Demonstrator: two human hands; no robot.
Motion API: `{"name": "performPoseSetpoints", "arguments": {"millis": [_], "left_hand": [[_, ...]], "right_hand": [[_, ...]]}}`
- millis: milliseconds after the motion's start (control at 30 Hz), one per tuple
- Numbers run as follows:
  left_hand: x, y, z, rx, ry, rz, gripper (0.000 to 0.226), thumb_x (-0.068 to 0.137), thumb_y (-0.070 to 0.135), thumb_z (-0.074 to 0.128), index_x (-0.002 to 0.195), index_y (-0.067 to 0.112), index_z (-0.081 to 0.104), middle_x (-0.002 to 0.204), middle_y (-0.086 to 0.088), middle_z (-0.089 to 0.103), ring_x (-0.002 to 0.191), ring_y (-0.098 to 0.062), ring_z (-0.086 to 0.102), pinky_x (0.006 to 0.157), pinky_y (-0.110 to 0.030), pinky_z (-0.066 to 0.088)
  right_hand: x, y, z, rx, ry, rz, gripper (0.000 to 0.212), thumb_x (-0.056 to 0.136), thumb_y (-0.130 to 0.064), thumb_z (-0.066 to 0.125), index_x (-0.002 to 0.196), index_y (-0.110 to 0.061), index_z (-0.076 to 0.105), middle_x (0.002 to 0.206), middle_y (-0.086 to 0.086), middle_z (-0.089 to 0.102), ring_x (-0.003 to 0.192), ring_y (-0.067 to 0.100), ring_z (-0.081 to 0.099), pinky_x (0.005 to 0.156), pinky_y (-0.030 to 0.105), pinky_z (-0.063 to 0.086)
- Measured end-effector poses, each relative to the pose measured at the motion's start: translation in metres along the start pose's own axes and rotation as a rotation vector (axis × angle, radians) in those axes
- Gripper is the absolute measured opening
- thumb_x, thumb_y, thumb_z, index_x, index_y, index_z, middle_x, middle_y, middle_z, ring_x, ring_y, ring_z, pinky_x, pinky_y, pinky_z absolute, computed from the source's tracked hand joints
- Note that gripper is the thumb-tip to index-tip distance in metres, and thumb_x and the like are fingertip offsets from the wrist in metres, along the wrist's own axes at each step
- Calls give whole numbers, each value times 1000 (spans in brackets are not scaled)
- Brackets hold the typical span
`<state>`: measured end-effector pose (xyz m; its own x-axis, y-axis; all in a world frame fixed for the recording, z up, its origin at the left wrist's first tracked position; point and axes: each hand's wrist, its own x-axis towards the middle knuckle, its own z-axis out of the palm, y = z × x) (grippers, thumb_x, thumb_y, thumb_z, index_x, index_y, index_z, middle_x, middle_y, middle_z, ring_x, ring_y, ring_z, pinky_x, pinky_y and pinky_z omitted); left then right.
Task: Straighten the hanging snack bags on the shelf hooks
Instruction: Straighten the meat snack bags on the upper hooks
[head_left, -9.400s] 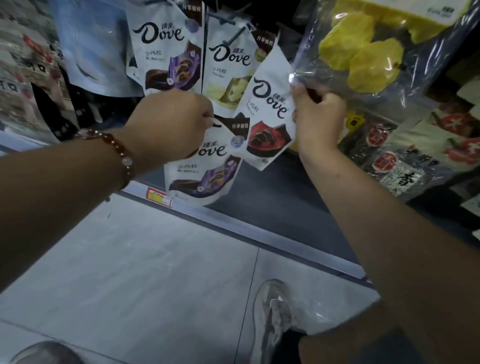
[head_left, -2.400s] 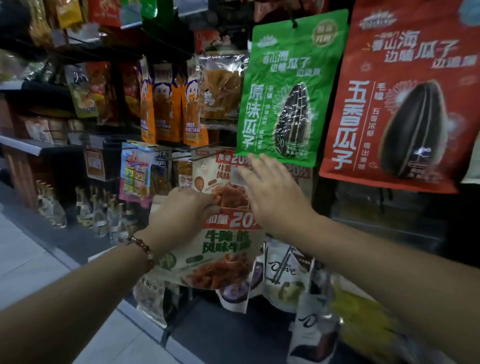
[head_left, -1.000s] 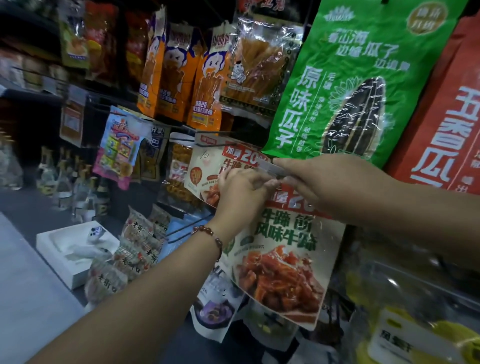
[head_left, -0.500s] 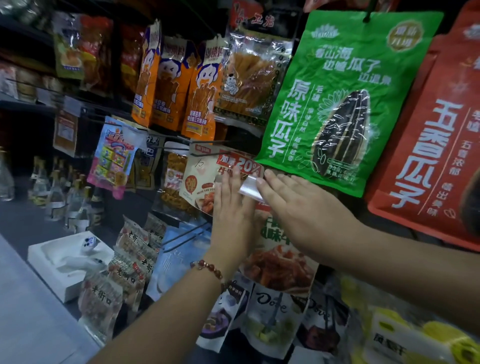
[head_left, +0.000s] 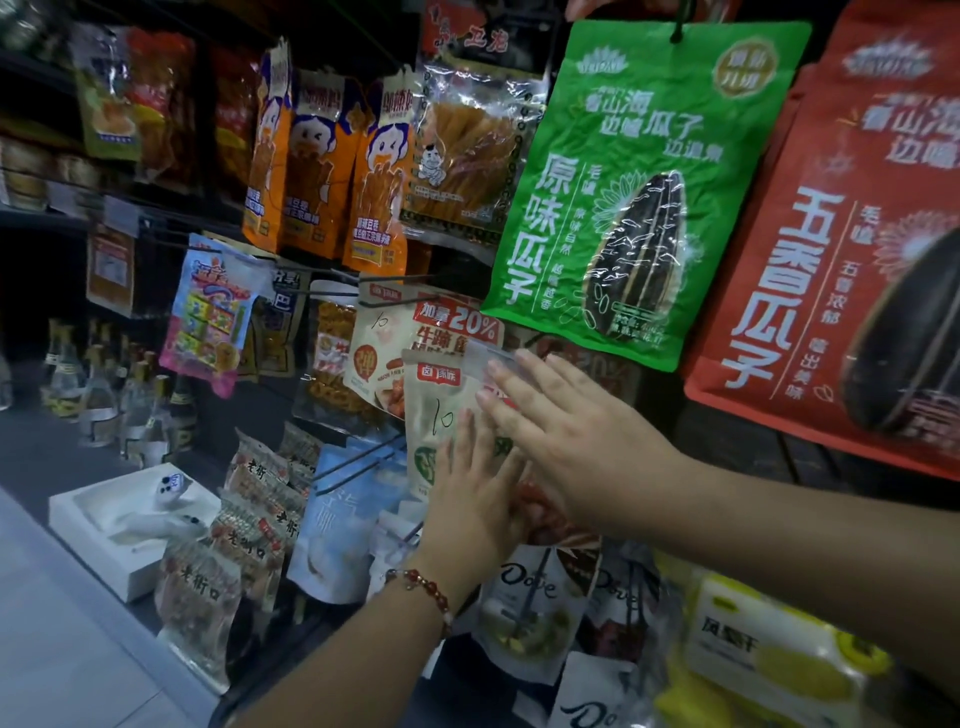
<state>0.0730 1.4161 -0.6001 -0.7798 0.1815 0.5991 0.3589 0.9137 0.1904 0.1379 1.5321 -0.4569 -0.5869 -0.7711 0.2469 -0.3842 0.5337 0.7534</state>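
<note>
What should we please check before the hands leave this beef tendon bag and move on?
1. Left hand flat on the front beef tendon bag: ok.
2. Right hand open, fingers straight on the bag: ok.
3. Bag threaded on its hook: cannot tell.
4. Bag hanging straight: not ok, tilted.
5. Green sunflower seed bag above undisturbed: ok.

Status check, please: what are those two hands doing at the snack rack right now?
Left hand and right hand open, flat on beef snack bag. Bag tilted on its hook. Nothing in the way.
</note>
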Motion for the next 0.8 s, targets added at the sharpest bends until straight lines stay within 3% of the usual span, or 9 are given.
{"name": "performPoseSetpoints", "arguments": {"millis": [33, 133, 267, 333, 400, 533, 700, 800], "left_hand": [[-2, -2, 1, 7, -4, 11, 102, 88, 49, 58, 145, 35, -26, 157, -14, -30, 147, -38, -23, 119, -58, 7], [-16, -12, 6, 23, 40, 16, 98, 79, 49, 70, 153, 27, 10, 163, -20, 9, 147, -47, 14, 108, -64, 33], [-27, -27, -7, 118, 93, -16, 103, 73, 57, 75, 153, 30, 17, 159, -24, 22, 140, -51, 30, 104, -64, 39], [-24, -33, -13, 156, 78, -8, 105, 70, 58, 77, 153, 33, 18, 160, -23, 20, 141, -51, 27, 104, -64, 37], [-18, -36, -17, 195, 49, -3, 107, 74, 64, 69, 155, 39, 3, 163, -21, 5, 145, -50, 17, 110, -64, 28], [-2, -39, -22, 204, -45, 44, 100, 86, 71, 48, 147, 45, -27, 157, -12, -32, 149, -42, -12, 118, -59, 13], [18, -37, -23, 188, -105, 67, 99, 90, 66, 48, 144, 45, -32, 163, -14, -18, 150, -38, -14, 119, -58, 11], [13, -34, -19, 177, -93, 70, 97, 90, 64, 51, 149, 43, -23, 163, -13, -19, 150, -39, -8, 117, -58, 19]], "right_hand": [[-4, -2, 1, -1, -7, -7, 80, 81, -35, 66, 150, -8, 37, 157, 18, 31, 146, 37, 28, 118, 48, 16], [-18, -8, 3, 17, -35, -3, 80, 79, -36, 66, 149, -8, 38, 155, 18, 35, 145, 36, 30, 120, 49, 18], [-37, -25, 13, 85, -175, 98, 85, 80, -38, 65, 153, -9, 31, 159, 18, 26, 147, 38, 25, 120, 48, 14], [-41, -33, 19, 119, -230, 146, 86, 87, -39, 59, 157, -12, 17, 163, 18, 10, 150, 40, 12, 121, 51, 7], [-37, -36, 22, 160, -271, 214, 84, 93, -38, 52, 158, -16, 3, 164, 16, -9, 150, 40, -4, 122, 52, -1], [-19, -37, 29, 239, -324, 390, 82, 94, -37, 51, 158, -18, 2, 163, 13, -16, 150, 39, -12, 121, 56, 0], [-9, -44, 36, 331, -367, 528, 86, 95, -41, 50, 157, -14, -3, 163, 14, -16, 150, 39, -8, 121, 56, -1], [-11, -44, 38, 336, -363, 538, 86, 95, -42, 50, 157, -14, -3, 163, 14, -16, 150, 37, -8, 121, 55, -2]]}}
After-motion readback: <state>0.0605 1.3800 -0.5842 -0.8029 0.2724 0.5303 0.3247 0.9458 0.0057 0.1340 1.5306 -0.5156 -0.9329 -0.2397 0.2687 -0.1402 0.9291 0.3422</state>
